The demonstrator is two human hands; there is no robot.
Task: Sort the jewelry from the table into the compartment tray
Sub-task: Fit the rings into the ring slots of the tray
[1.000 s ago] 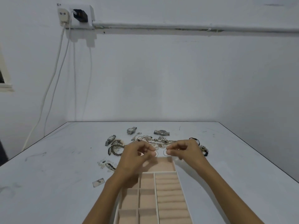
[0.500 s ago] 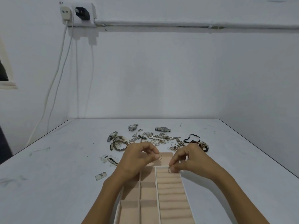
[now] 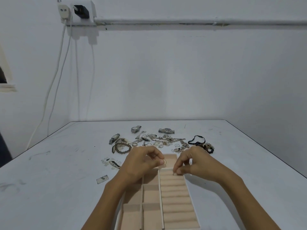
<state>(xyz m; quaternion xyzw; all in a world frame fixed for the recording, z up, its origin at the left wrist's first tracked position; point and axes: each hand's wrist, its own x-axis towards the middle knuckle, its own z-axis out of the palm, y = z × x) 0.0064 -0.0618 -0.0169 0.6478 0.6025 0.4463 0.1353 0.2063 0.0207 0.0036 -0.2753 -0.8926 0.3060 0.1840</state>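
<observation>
head view: the left hand hovers over the compartment tray, at its far end, thumb and forefinger pinching a thin wire ring. at its 3 o'clock, the right hand pinches a tiny piece, too small to name, on the top ring roll. the jewelry pile lies on the table at the tray's 12 o'clock.

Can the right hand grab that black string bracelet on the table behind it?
Probably yes. The black cord bracelet lies just beyond the right hand, with nothing between them. But that hand is pinching a small piece of jewelry over the beige padded tray, so it should let go first.
</observation>
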